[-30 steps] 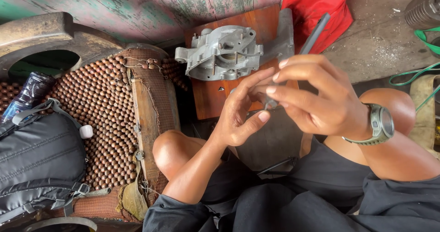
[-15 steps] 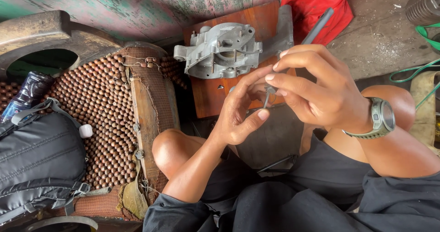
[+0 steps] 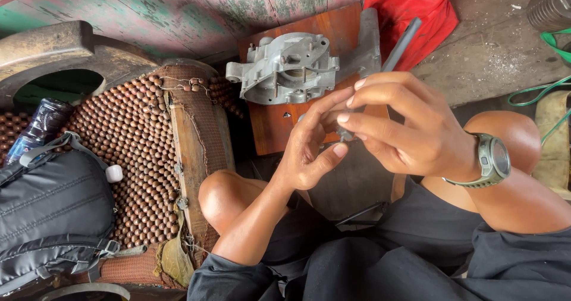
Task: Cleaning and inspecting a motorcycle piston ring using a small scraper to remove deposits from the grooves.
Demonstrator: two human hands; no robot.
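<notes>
My right hand point(image 3: 410, 131) and my left hand point(image 3: 309, 146) meet in front of me, above my knees. Their fingertips pinch a small dark metal part point(image 3: 345, 135) between them; most of it is hidden by the fingers. A green watch point(image 3: 493, 158) sits on my right wrist. Just beyond the hands a grey cast-metal housing point(image 3: 285, 69) lies on a reddish wooden board point(image 3: 279, 122). A grey metal bar point(image 3: 404, 42) pokes out from behind my right hand.
A wooden-bead seat mat point(image 3: 137, 158) lies to the left, with a black backpack point(image 3: 53, 218) and a dark bottle point(image 3: 38, 125) on it. A red cloth point(image 3: 416, 9) lies at the back, green cord point(image 3: 535, 90) at the right, a painted plank wall point(image 3: 178, 9) behind.
Both hands stayed together on the small part, with only slight finger shifts. The view moved a little.
</notes>
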